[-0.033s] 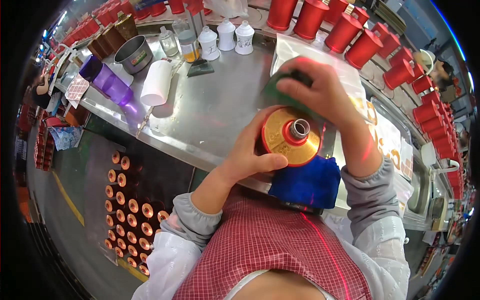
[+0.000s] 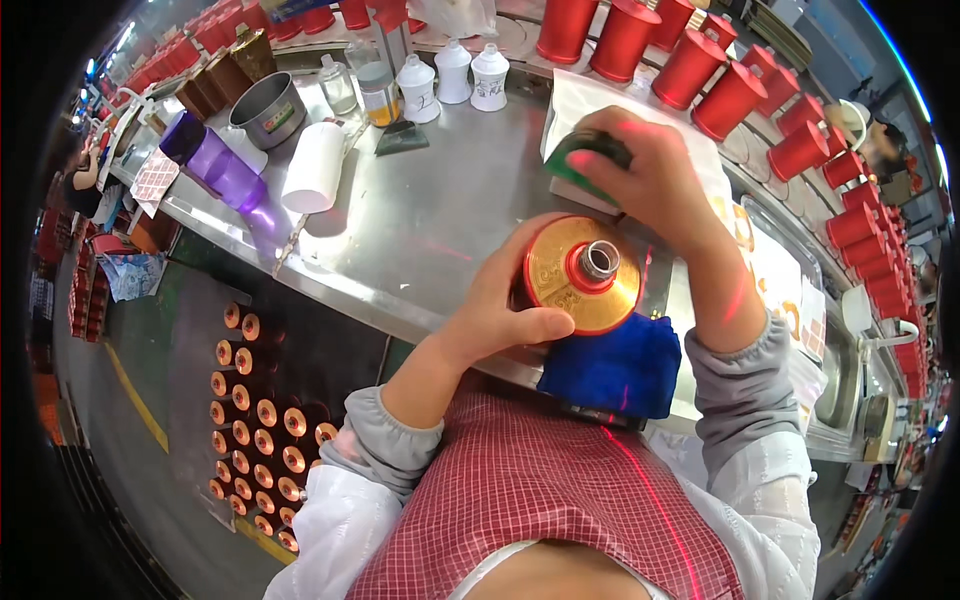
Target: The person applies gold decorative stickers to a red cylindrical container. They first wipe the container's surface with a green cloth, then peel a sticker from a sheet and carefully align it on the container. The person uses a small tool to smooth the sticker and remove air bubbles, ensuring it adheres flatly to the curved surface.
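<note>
A red bottle with a gold shoulder [image 2: 583,275] is gripped by the left hand [image 2: 500,300], whose fingers are wrapped round its side while the thumb is pressed against the gold edge at about seven o'clock. The bottle's open grey neck is turned up toward the camera. It is held just above a blue cloth [image 2: 615,368], which is draped over the near edge of the steel table [image 2: 420,230] at about five o'clock from the bottle.

A green pad [image 2: 583,160] is clasped in the closed right hand [image 2: 655,180], at about twelve o'clock from the bottle and close to its far side; whether pad and bottle touch cannot be told. Beneath that hand a white sheet [image 2: 580,105] is spread on the table.

Further out, at about ten o'clock, a white cylinder [image 2: 313,167] is lying on the table, with a purple bottle [image 2: 215,165] and a metal pot [image 2: 268,108] beyond it. At eleven o'clock three small white bottles [image 2: 453,75] are set in a row. From twelve round to three o'clock, rows of red bottles [image 2: 740,85] are lined along the far edge. On the floor at about eight o'clock, more gold-topped bottles [image 2: 262,410] are ranged in rows.
</note>
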A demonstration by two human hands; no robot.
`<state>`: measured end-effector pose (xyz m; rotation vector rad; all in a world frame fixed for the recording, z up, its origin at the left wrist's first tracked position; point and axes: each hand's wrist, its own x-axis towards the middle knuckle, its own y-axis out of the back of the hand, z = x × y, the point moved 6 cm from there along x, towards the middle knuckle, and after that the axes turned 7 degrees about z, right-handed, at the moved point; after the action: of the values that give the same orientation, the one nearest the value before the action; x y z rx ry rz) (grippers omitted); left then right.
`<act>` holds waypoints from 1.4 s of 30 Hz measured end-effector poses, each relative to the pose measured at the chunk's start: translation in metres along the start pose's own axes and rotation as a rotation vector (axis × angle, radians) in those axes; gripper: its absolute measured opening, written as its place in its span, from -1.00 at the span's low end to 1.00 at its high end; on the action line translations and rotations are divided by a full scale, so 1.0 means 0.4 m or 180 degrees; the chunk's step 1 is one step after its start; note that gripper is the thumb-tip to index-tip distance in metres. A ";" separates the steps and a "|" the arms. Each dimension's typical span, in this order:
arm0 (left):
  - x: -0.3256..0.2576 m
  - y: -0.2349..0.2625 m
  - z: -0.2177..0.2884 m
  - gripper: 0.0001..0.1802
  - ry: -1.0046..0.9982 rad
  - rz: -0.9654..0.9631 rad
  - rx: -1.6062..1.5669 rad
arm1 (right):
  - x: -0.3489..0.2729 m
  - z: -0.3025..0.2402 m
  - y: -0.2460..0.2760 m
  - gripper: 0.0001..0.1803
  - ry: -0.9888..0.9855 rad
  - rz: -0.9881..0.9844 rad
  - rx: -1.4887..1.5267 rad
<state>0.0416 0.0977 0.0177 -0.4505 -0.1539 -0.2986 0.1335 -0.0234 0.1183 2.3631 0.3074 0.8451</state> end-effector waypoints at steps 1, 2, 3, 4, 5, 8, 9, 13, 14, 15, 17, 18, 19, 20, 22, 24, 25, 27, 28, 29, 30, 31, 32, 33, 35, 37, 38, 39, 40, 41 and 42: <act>0.005 0.004 0.003 0.06 0.0074 -0.0091 0.0003 | -0.006 -0.012 -0.008 -0.70 0.0061 -0.0169 0.0272; 0.009 0.010 0.000 0.07 0.0210 -0.0213 0.0050 | -0.020 -0.030 -0.014 -0.70 0.0110 -0.0352 0.0534; 0.016 0.020 -0.001 0.08 0.0345 -0.0336 0.0098 | -0.031 -0.043 -0.020 -0.70 0.0157 -0.0534 0.0798; 0.014 0.021 -0.006 0.10 0.0480 -0.0459 0.0145 | -0.029 -0.013 -0.029 -0.70 -0.0221 -0.0457 0.0670; 0.015 0.023 0.010 0.11 0.0290 -0.0251 0.0171 | -0.016 -0.007 -0.008 -0.69 -0.0181 -0.0157 0.0235; -0.025 0.007 0.035 0.15 -0.0634 0.0423 0.0590 | -0.019 -0.017 0.005 -0.70 -0.0211 -0.0250 0.0581; -0.026 0.005 0.021 0.14 -0.0616 0.0414 0.0660 | -0.022 -0.024 -0.012 -0.70 -0.0161 -0.0441 0.0608; -0.005 0.003 0.019 0.10 -0.0335 0.0102 0.0634 | -0.010 -0.010 0.015 -0.72 -0.0317 -0.0115 0.0396; -0.002 0.009 0.005 0.11 -0.0213 0.0006 0.0486 | -0.020 -0.024 -0.001 -0.73 -0.0144 -0.0377 0.0646; 0.001 0.012 -0.005 0.11 -0.0089 -0.0092 0.0336 | -0.033 -0.038 -0.017 -0.73 0.0030 -0.0637 0.0894; 0.010 0.020 -0.004 0.12 -0.0056 -0.0134 0.0097 | -0.022 0.008 -0.015 -0.73 -0.0374 -0.0099 0.0530; 0.013 0.021 -0.004 0.12 -0.0040 -0.0160 -0.0023 | -0.029 0.007 0.002 -0.73 -0.0763 -0.0038 0.0736; 0.014 0.018 0.007 0.14 -0.0051 -0.0161 -0.0099 | -0.038 0.009 -0.001 -0.72 -0.0835 -0.0068 0.0929; 0.011 0.009 0.020 0.15 -0.0043 -0.0150 -0.0184 | -0.052 0.015 -0.010 -0.71 -0.0927 -0.0109 0.1128; -0.001 0.010 0.032 0.14 -0.0577 0.0221 -0.0020 | -0.071 0.029 -0.021 -0.69 -0.1158 -0.0172 0.1272; -0.025 0.012 0.047 0.10 -0.1667 0.0884 0.0497 | -0.072 0.030 -0.022 -0.69 -0.1079 -0.0155 0.1183; -0.035 0.009 0.062 0.05 -0.1947 0.0805 0.1356 | -0.072 0.029 -0.024 -0.70 -0.1038 -0.0149 0.1138; -0.057 0.002 0.087 -0.02 -0.2453 0.0592 0.3076 | -0.075 0.031 -0.022 -0.70 -0.1054 -0.0126 0.1133; -0.068 -0.009 0.094 -0.24 -0.2660 0.0821 0.3052 | -0.076 0.032 -0.020 -0.70 -0.1064 -0.0114 0.1129; -0.084 -0.021 0.090 -0.31 -0.2680 0.0838 0.3409 | -0.076 0.032 -0.018 -0.69 -0.1028 -0.0086 0.1088; -0.107 -0.033 0.083 -0.37 -0.2694 0.0843 0.3770 | -0.077 0.033 -0.016 -0.69 -0.0997 -0.0052 0.1052; -0.125 -0.043 0.073 -0.44 -0.2707 0.0840 0.4127 | -0.078 0.034 -0.014 -0.69 -0.0971 -0.0013 0.1013; -0.140 -0.060 0.069 -0.59 -0.3069 0.0926 0.4023 | -0.078 0.031 -0.013 -0.68 -0.0914 0.0005 0.1003; -0.154 -0.069 0.068 -0.61 -0.3121 0.0904 0.3976 | -0.076 0.027 -0.014 -0.67 -0.0861 0.0027 0.0989; -0.168 -0.088 0.080 -0.63 -0.3242 0.0885 0.3871 | -0.074 0.024 -0.013 -0.66 -0.0740 0.0097 0.0878; -0.119 -0.065 0.077 -0.40 -0.2380 0.1178 0.2549 | -0.075 0.030 -0.012 -0.66 -0.0600 0.0180 0.0687; -0.094 -0.054 0.067 -0.27 -0.1940 0.1329 0.1909 | -0.068 0.029 -0.010 -0.65 -0.0505 0.0156 0.0585; -0.072 -0.042 0.047 -0.12 -0.1331 0.1220 0.1394 | -0.061 0.015 -0.003 -0.66 -0.0355 0.0103 0.0579; -0.061 -0.032 0.021 0.04 -0.0708 0.1191 0.0878 | -0.052 -0.003 0.007 -0.66 -0.0201 0.0047 0.0574; -0.053 -0.031 0.017 0.03 -0.0606 0.1036 0.0763 | -0.044 -0.017 0.012 -0.67 -0.0046 0.0000 0.0577; -0.046 -0.030 0.011 0.02 -0.0504 0.0882 0.0648 | -0.033 -0.017 -0.004 -0.69 -0.0040 -0.0288 0.0591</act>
<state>0.0202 0.0940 0.0227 -0.2881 -0.2708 0.0257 0.1191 -0.0242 0.1150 2.5026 0.5032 0.7884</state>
